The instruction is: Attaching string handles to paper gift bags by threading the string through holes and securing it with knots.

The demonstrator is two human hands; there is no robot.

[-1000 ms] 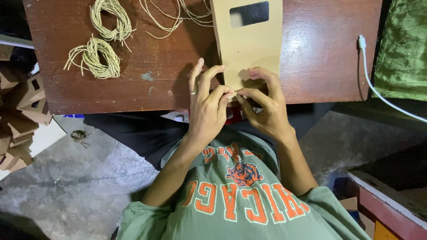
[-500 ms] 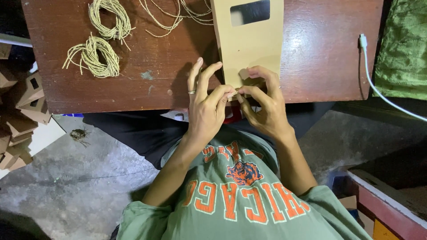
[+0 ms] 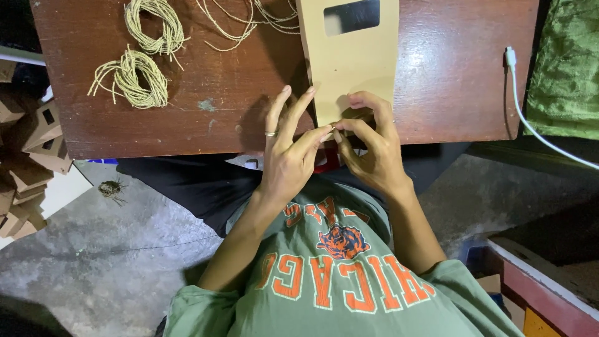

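Fingertips of both my hands meet at the near edge of the tan paper bag [image 3: 349, 62], pinching something small there; whether it is the bag's rim or a bit of cord I cannot tell. Left hand [image 3: 290, 153]: thumb and forefinger closed, other fingers fanned toward the bag, a ring on one of them. Right hand [image 3: 368, 146]: thumb and forefinger narrowed to a pinch, remaining fingers curled over the bag's near edge.

Bag lies flat on the dark wooden table [image 3: 218, 118], long and rectangular, with a rectangular window cut near its far end; its far edge is cut off by the frame.

Left of the bag: loose cord strands [image 3: 249, 19], then two coiled bundles of pale twine [image 3: 134, 78], farther left.
Right of the bag: white cable [image 3: 530, 122] crossing the table edge, green cloth [image 3: 564, 68] beyond it.
Far left of the bag, off the table: stack of small brown folded cartons [image 3: 28, 162], partly cut off.

Pinch point itself is shadowed; hard to make out.
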